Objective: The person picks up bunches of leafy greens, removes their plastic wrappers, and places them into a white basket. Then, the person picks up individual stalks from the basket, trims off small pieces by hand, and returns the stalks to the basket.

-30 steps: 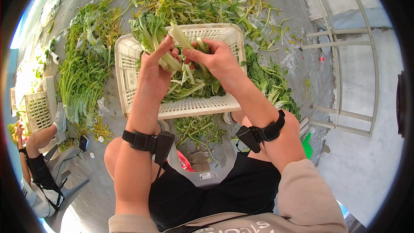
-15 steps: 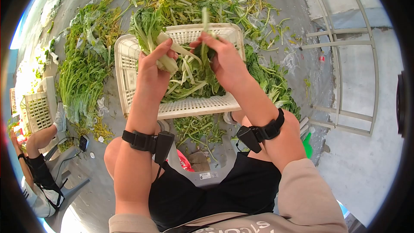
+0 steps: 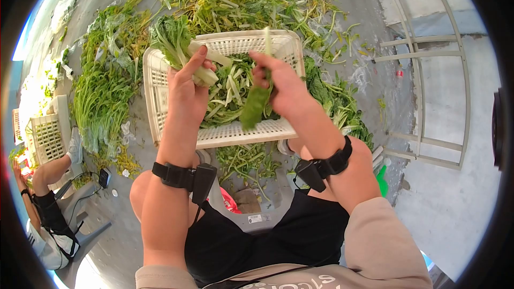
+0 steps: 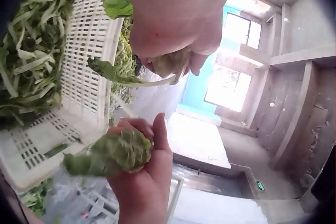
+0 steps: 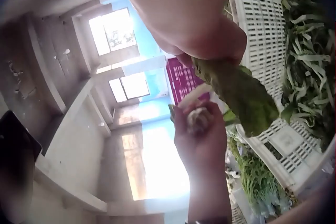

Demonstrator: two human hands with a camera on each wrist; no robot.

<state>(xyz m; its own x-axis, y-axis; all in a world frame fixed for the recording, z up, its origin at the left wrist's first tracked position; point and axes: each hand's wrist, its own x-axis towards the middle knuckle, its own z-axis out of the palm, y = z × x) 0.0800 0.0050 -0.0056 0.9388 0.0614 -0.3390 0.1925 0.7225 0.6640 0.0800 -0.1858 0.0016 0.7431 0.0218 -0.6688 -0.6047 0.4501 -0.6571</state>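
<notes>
My left hand (image 3: 188, 77) grips a leafy green vegetable head (image 3: 174, 40) by its pale base, over the left side of the white basket (image 3: 225, 140). One pale stalk sticks out from it to the right. A loose leaf (image 3: 256, 108) with a pale stalk pointing up is pinched in my right hand (image 3: 278, 83), above the basket's right part. The two hands are apart. In the left wrist view the right hand (image 4: 142, 182) has its fingers curled round the leaf (image 4: 113, 155). Cut greens (image 3: 227, 99) lie inside the basket.
Piles of greens (image 3: 230, 0) cover the floor beyond the basket, with more greens (image 3: 107, 80) at left. A metal frame (image 3: 465, 75) stands at right. Another person sits at far left beside a crate (image 3: 47, 138). Stems (image 3: 243, 163) lie below the basket.
The right hand has come away from the vegetable head with a leaf, moving right and slightly down. The left hand has shifted slightly left with the head.
</notes>
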